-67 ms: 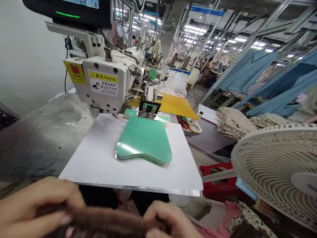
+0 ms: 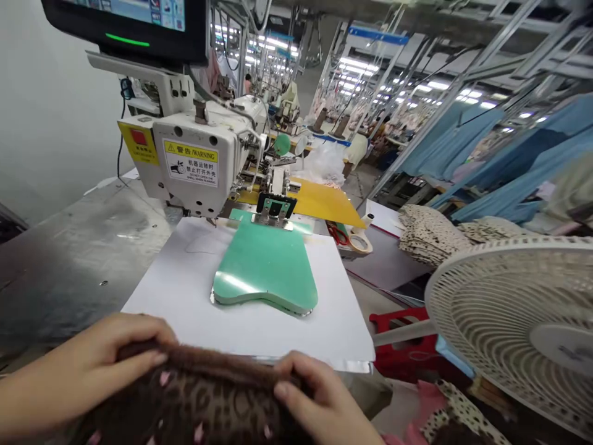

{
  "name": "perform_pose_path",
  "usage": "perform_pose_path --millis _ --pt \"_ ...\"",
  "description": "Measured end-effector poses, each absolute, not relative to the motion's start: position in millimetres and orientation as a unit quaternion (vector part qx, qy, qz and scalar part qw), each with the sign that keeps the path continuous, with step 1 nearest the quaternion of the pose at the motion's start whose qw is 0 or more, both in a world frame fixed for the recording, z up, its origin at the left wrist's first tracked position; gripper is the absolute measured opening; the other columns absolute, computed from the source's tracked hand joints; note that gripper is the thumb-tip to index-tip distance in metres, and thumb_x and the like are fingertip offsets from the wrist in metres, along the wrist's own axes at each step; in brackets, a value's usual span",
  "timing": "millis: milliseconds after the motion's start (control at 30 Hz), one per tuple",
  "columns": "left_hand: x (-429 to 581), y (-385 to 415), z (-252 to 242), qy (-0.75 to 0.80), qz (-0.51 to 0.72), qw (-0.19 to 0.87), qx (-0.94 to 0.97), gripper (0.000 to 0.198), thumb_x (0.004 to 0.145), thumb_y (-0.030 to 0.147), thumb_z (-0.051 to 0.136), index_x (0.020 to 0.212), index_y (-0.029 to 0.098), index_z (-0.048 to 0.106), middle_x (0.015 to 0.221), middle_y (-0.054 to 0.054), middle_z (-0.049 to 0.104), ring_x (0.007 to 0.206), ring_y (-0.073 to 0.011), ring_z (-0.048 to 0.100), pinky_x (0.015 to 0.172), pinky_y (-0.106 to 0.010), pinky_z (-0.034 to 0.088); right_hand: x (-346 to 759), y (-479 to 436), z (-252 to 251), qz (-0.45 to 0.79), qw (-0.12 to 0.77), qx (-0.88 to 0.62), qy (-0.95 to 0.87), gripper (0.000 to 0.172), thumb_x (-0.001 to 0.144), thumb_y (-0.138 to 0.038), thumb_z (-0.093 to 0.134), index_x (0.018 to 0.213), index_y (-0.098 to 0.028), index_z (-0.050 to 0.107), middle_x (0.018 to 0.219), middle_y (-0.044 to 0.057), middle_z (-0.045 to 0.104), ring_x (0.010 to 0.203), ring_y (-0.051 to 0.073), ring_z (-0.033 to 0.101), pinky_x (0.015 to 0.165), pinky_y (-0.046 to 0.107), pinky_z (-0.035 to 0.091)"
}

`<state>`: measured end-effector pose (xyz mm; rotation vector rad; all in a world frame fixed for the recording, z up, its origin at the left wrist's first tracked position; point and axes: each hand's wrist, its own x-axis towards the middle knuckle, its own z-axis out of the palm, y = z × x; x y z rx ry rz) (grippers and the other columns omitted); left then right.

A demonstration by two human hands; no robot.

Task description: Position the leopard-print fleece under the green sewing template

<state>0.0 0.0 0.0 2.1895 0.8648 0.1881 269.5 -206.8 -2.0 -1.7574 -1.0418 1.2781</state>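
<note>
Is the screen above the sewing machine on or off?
On. The screen shows lit coloured panels along its lower visible part, and a green light bar glows on its frame, above the sewing machine.

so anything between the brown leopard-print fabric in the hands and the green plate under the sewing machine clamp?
Nothing visible. Left hand and right hand hold the brown leopard-print fabric at the near edge; only bare white board lies before the green plate.
</note>
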Motion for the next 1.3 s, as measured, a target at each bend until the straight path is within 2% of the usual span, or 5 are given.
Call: perform_pose_path --millis 300,467,667,967,1300 --pt "64.2 29.5 -5.2 0.333 0.036 0.402 0.852 0.030 0.091 0.046 0.052 0.087 0.023 0.072 0.092 -0.001 0.074 0.090 -0.0213 0.068 0.077 -0.022 0.047 303.1 -177.8 -25.3 0.193 0.287 -0.811 -0.472 0.026 0.097 -0.034 0.039 0.092 -0.019 0.060 0.091 0.007 0.066 0.089 0.023 0.060 0.079 0.035 0.040" --pt "61.5 27.4 0.7 0.322 0.031 0.488 0.811 0.030 0.089 0.044 0.056 0.101 0.026 0.077 0.106 -0.002 0.076 0.102 -0.0235 0.069 0.089 -0.024 0.052 313.7 -185.6 -35.4 0.169 0.347 -0.791 -0.475 0.026 0.092 -0.037 0.047 0.080 -0.018 0.059 0.086 0.008 0.060 0.087 0.024 0.057 0.079 0.038 0.041" --pt "57.8 22.4 18.0 0.338 0.017 0.542 0.769 0.032 0.088 0.047 0.056 0.091 0.021 0.074 0.090 -0.002 0.075 0.086 -0.0208 0.069 0.075 -0.023 0.053 318.7 -197.7 -29.4 0.224 0.442 -0.746 -0.446 0.028 0.095 -0.043 0.052 0.080 -0.020 0.055 0.083 0.003 0.055 0.080 0.018 0.054 0.074 0.030 0.043" --pt "65.4 -9.5 -21.5 0.273 0.259 0.075 0.923 0.028 0.097 0.028 0.047 0.105 0.021 0.073 0.099 -0.007 0.072 0.092 -0.0235 0.066 0.086 -0.036 0.050 307.3 -180.0 -53.2 0.072 0.341 -0.786 -0.510 0.018 0.093 -0.026 0.051 0.082 -0.018 0.062 0.086 0.005 0.059 0.087 0.022 0.053 0.077 0.038 0.036" --pt "102.9 -67.3 -60.6 0.117 0.205 -0.045 0.971 0.071 0.092 0.048 0.059 0.152 0.015 0.042 0.156 -0.011 0.045 0.141 -0.0266 0.045 0.118 -0.038 0.035 300.8 -187.9 -45.5 -0.038 0.293 -0.771 -0.564 0.011 0.093 -0.015 0.050 0.090 -0.021 0.060 0.089 0.006 0.062 0.084 0.022 0.057 0.075 0.037 0.044"
